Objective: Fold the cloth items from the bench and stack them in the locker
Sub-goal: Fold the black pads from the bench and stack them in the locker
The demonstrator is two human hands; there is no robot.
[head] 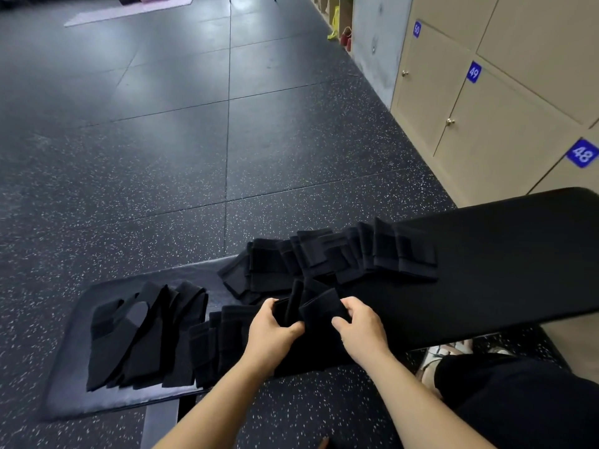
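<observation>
Dim; glare on floor, wide-angle edge warp, black cloths' detail prob lost.

Dark speckled floor tiles, grey wall, pink mat far off

bench bare toward the lockers; folded cloths crowd its middle and left

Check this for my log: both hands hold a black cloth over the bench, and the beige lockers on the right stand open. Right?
No: the head view shows the lockers shut. The left hand and right hand do hold the black cloth over the bench.
</observation>
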